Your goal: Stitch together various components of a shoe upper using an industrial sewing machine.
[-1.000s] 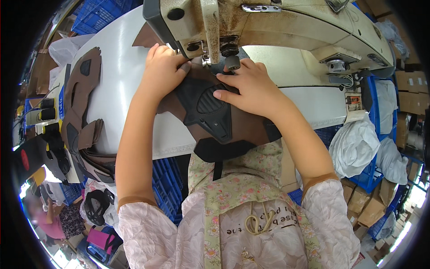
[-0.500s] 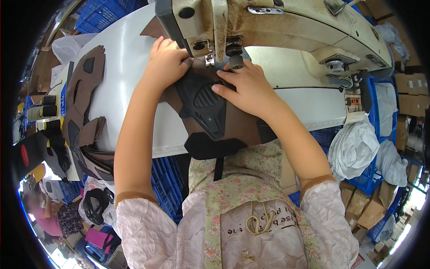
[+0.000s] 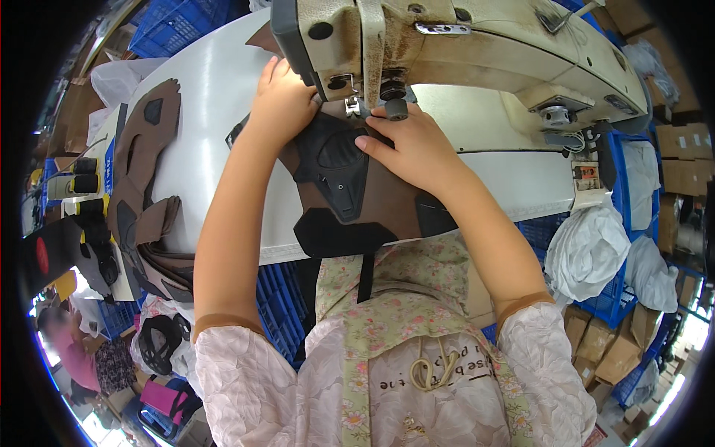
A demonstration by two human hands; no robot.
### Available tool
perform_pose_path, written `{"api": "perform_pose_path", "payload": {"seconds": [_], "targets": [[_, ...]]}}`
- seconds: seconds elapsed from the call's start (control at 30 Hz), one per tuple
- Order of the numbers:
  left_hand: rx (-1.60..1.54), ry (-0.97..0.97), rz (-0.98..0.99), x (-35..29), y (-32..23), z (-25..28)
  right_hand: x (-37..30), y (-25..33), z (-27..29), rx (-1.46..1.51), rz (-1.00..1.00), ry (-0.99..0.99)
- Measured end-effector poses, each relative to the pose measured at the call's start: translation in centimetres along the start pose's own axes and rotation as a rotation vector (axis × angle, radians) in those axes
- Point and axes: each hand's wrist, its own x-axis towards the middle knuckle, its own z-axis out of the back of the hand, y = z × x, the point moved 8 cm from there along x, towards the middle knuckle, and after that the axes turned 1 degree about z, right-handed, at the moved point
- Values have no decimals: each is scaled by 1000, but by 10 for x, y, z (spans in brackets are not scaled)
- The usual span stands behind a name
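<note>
A brown fabric piece (image 3: 395, 216) with black patches lies on the white sewing table, partly under the head of a sewing machine (image 3: 331, 45). Its middle carries a black moulded panel (image 3: 342, 186) with a ribbed vent. My left hand (image 3: 281, 100) rests on the fabric left of the presser foot (image 3: 353, 108), fingers stretched out and partly hidden behind the machine head. On the other side, my right hand (image 3: 410, 141) lies with thumb and fingers apart, its thumb by the vent and its fingertips close to the foot. The needle point is too small to make out.
More brown and black pieces (image 3: 145, 141) lie along the table's left side. Thread spools (image 3: 83, 175) stand beyond them. A blue crate (image 3: 279, 298) sits below the table edge; white bags (image 3: 588, 249) and cartons are at right. Another person (image 3: 71, 346) is at lower left.
The fabric piece has turned clockwise; its near end has swung left, and a black patch now shows left of my left forearm. Both hands stay on it beside the foot.
</note>
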Motion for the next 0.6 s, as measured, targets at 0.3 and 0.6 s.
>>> {"api": "perform_pose_path", "payload": {"seconds": [0.3,0.6], "targets": [[-163,-146,150,-71,-47,20,-5,-40,13,139,-8,29],[-203,21,25,-54,-26,3,-18,-12,14,65,4,-2]]}}
